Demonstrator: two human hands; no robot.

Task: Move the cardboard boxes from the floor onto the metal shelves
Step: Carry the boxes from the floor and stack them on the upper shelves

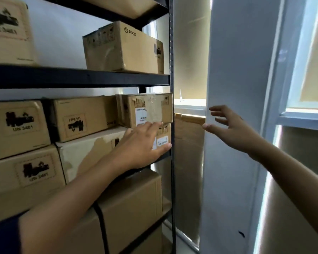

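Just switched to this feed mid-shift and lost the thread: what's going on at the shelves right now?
A person is stocking cardboard boxes on a black metal shelving unit. The left hand lies flat, fingers straight, against the front of a small labelled box at the right end of the middle shelf, under a taped box. The right hand hovers open beside the rack, holding nothing. A PICO box sits on the shelf above. The floor isn't in view.

The black metal shelving unit (pixel 92 77) carries cardboard boxes on each level. On the upper shelf stand a PICO-marked box (pixel 125 50) and, at far left, a UN 3481 box (pixel 7 32). The middle shelf holds stacked boxes (two high), among them a small taped box (pixel 151 109) against the right upright.
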